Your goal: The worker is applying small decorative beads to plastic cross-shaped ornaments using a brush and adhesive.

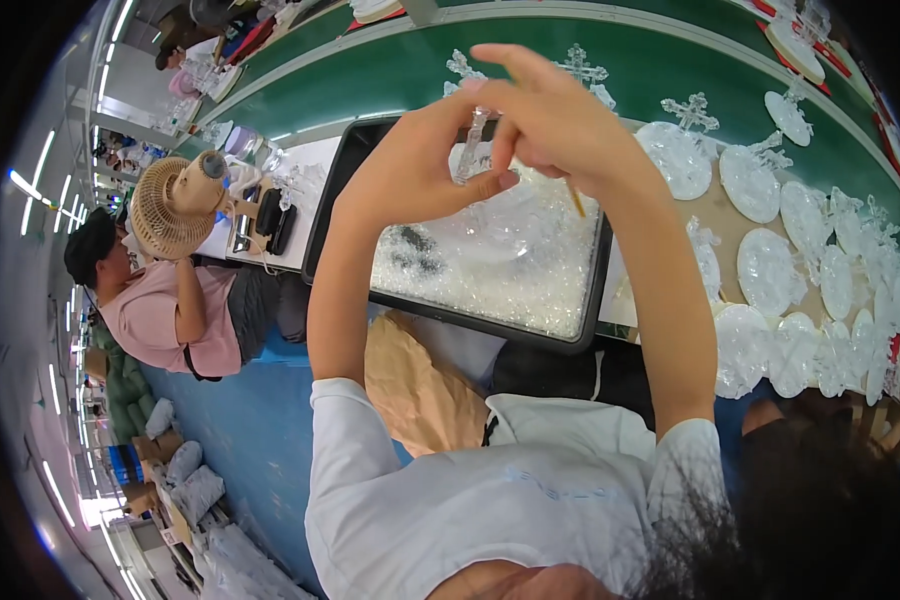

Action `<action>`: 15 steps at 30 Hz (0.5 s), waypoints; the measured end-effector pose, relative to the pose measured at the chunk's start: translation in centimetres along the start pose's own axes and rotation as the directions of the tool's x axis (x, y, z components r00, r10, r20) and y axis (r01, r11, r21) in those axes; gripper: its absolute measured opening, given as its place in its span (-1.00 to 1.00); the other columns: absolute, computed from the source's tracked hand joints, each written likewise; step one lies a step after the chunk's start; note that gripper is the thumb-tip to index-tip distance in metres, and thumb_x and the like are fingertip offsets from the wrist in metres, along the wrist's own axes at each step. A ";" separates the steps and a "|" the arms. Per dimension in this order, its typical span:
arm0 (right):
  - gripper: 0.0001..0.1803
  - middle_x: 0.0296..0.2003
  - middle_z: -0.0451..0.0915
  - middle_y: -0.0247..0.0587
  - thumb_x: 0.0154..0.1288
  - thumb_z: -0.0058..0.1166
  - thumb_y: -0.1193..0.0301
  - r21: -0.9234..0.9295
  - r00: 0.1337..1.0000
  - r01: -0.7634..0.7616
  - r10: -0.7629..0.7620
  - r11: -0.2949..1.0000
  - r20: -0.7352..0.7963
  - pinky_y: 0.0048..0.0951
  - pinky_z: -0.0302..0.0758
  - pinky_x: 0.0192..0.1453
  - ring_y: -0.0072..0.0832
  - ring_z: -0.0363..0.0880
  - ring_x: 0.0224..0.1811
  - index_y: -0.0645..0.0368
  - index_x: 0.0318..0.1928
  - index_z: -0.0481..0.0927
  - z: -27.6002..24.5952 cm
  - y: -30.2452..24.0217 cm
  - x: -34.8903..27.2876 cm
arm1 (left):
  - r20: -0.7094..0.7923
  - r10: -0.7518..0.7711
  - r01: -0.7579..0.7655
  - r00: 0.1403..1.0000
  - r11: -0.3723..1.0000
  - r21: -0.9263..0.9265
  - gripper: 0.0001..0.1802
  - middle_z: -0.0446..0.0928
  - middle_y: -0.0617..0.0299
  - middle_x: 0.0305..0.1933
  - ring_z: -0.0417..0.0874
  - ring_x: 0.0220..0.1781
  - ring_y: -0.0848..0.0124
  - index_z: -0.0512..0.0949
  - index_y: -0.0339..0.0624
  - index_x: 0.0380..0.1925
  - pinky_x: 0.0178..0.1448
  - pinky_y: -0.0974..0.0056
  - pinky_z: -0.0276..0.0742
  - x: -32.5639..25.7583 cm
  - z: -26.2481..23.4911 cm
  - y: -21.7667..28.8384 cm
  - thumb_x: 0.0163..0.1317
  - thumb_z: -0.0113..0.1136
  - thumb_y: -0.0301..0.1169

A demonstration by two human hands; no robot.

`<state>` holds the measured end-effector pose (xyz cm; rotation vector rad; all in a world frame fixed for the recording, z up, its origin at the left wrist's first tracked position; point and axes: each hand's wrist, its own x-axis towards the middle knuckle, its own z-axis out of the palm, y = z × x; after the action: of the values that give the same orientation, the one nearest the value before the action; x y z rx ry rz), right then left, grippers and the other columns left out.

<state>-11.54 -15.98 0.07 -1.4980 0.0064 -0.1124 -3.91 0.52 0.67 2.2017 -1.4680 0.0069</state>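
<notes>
Could not make out the lower end of the clear crystal piece (473, 140), hidden between the fingers, nor much of the thin stick (576, 199) poking from under the right hand (560, 130). Held upright above the black tray (342, 180) of clear beads, long axis near vertical, pinched by left hand (415, 165) fingers and right hand fingers closed on it. Lay in rows on the worktop (715, 205) to the right: white round discs (765, 270) with clear crosses.

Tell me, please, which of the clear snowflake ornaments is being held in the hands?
The narrow clear piece pinched between left hand and right hand, raised above the black tray; the others lie on the bench.
</notes>
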 end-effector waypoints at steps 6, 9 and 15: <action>-0.50 -0.36 0.60 0.01 0.42 -0.13 0.19 0.175 0.800 0.461 -0.322 0.870 -0.506 -0.66 0.25 -0.54 -0.57 0.44 -0.53 0.31 0.20 0.39 -1.2 2.6 -3.9 | -0.183 -0.208 0.219 0.961 0.975 0.042 -0.55 0.50 -0.03 -0.38 0.56 -0.33 0.02 0.41 -0.28 -0.11 -0.22 0.09 0.46 -1.2 1.5 -3.5 0.18 0.26 -0.18; -0.45 -0.30 0.59 0.13 0.49 -0.25 0.06 0.056 0.638 0.633 -0.480 0.772 -0.602 -0.61 0.35 -0.51 -0.45 0.49 -0.47 0.36 0.08 0.40 -1.8 6.2 -5.7 | -0.280 -0.233 0.253 0.931 0.967 0.035 -0.60 0.50 -0.05 -0.43 0.56 -0.36 -0.03 0.41 -0.27 -0.13 -0.22 0.06 0.44 -1.3 1.8 -3.9 0.19 0.21 -0.20; -0.20 -0.23 0.62 0.13 0.46 -0.48 -0.23 0.298 0.806 0.553 -0.411 0.778 -0.425 -0.57 0.50 -0.44 -0.42 0.61 -0.41 0.36 -0.04 0.41 0.2 9.3 -7.9 | -0.390 -0.246 0.296 0.887 0.953 0.071 -0.64 0.50 -0.05 -0.45 0.56 -0.40 -0.05 0.42 -0.25 -0.14 -0.30 0.05 0.42 -1.7 2.5 -4.3 0.16 0.19 -0.27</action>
<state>-18.72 -14.49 -9.64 -1.0071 -0.1286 -0.7581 -1.55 2.23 -3.70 2.3280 -0.9644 0.4207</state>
